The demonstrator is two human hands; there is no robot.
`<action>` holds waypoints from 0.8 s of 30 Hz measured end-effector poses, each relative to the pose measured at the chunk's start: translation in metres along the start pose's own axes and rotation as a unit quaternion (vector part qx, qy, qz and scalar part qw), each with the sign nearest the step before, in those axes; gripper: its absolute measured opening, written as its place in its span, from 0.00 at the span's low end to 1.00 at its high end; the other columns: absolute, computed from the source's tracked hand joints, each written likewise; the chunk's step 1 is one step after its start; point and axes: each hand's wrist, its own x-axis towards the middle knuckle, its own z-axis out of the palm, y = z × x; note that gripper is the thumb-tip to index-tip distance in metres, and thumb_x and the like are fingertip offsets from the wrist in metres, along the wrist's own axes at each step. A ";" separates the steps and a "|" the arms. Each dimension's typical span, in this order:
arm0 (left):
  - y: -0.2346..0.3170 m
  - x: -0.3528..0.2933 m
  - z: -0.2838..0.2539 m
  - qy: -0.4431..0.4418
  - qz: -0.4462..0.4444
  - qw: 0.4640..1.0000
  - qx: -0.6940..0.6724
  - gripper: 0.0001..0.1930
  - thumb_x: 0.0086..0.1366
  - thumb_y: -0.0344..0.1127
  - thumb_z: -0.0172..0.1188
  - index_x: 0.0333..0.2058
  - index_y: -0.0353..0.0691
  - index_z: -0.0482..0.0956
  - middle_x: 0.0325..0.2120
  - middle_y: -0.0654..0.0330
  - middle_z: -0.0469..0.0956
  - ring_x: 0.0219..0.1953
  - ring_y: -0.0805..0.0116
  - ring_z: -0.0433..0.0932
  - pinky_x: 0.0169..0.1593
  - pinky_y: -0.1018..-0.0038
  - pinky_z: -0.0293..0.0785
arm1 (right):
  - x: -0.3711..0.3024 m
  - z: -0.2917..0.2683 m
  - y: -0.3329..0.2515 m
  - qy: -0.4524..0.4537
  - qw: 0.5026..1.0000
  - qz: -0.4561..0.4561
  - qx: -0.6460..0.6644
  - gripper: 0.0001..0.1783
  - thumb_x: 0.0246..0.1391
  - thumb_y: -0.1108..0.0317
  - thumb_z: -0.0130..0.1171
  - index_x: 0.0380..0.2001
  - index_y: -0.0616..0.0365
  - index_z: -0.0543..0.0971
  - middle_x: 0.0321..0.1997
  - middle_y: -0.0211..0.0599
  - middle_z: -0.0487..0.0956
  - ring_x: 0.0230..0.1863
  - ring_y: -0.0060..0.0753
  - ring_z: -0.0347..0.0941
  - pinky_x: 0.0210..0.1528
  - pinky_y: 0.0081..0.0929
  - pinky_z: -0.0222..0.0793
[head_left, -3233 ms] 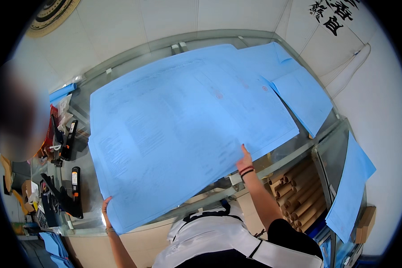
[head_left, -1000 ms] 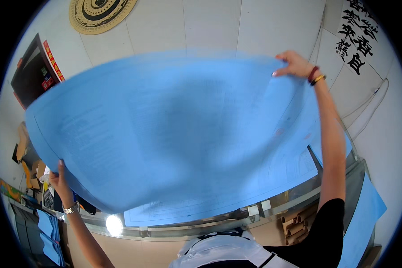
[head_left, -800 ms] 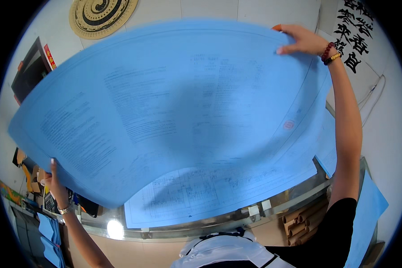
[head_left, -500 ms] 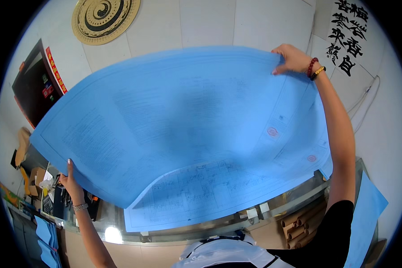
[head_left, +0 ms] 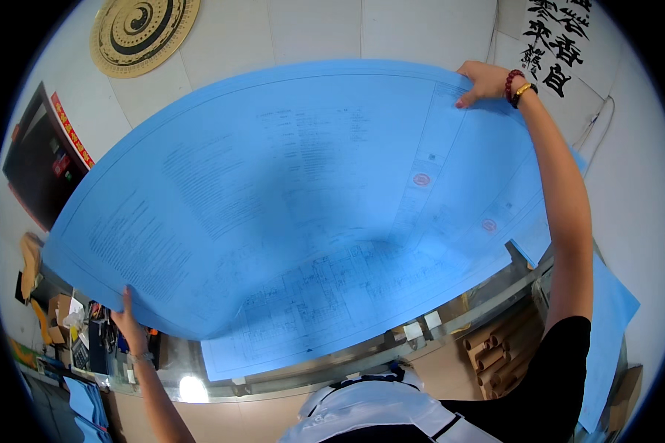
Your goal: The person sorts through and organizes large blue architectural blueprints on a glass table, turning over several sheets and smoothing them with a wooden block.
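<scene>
Now blue sheet (head_left: 288, 199) slightly lower, flatter.

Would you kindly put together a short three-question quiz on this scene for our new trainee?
1. True or false: the large blue printed paper sheet is lifted off the glass-topped table.
2. Which hand grips the sheet's upper far corner? A) left hand B) right hand C) neither
3. Fill in: the round wall plaque with a spiral pattern hangs at the upper ____ of the view.

Key
1. True: both hands hold it up, above another blue sheet lying on the table.
2. B; the left hand grips the lower near edge.
3. left
</scene>
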 end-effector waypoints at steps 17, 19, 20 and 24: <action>-0.070 0.048 -0.088 -0.168 -0.125 0.941 0.265 0.15 0.56 0.38 0.60 0.16 0.38 0.68 0.12 0.74 0.63 0.14 0.85 0.55 0.17 0.82 0.50 | 0.047 0.046 -0.061 0.022 0.971 -0.019 -0.238 0.13 0.33 0.68 0.61 0.27 0.61 0.78 0.28 0.47 0.77 0.34 0.48 0.74 0.35 0.36 0.71; -0.081 0.026 -0.045 -0.203 -0.056 0.955 0.207 0.13 0.56 0.35 0.60 0.20 0.31 0.73 0.15 0.69 0.70 0.17 0.81 0.63 0.20 0.79 0.59 | 0.056 0.078 -0.065 -0.001 0.962 0.031 -0.270 0.10 0.34 0.73 0.57 0.26 0.61 0.78 0.29 0.48 0.77 0.33 0.49 0.74 0.34 0.38 0.71; -0.094 0.031 -0.052 -0.213 -0.068 0.943 0.244 0.12 0.56 0.35 0.59 0.23 0.29 0.73 0.16 0.66 0.72 0.18 0.79 0.66 0.22 0.77 0.62 | 0.060 0.088 -0.075 -0.008 0.963 0.023 -0.267 0.09 0.34 0.75 0.55 0.26 0.61 0.78 0.29 0.48 0.77 0.33 0.48 0.74 0.33 0.38 0.71; -0.160 0.041 -0.047 -0.202 -0.037 0.881 0.425 0.15 0.51 0.34 0.61 0.31 0.25 0.74 0.26 0.49 0.77 0.27 0.59 0.76 0.33 0.66 0.71 | 0.049 0.116 -0.118 0.024 0.963 -0.069 -0.260 0.08 0.35 0.78 0.53 0.24 0.60 0.79 0.27 0.46 0.78 0.32 0.47 0.75 0.31 0.38 0.71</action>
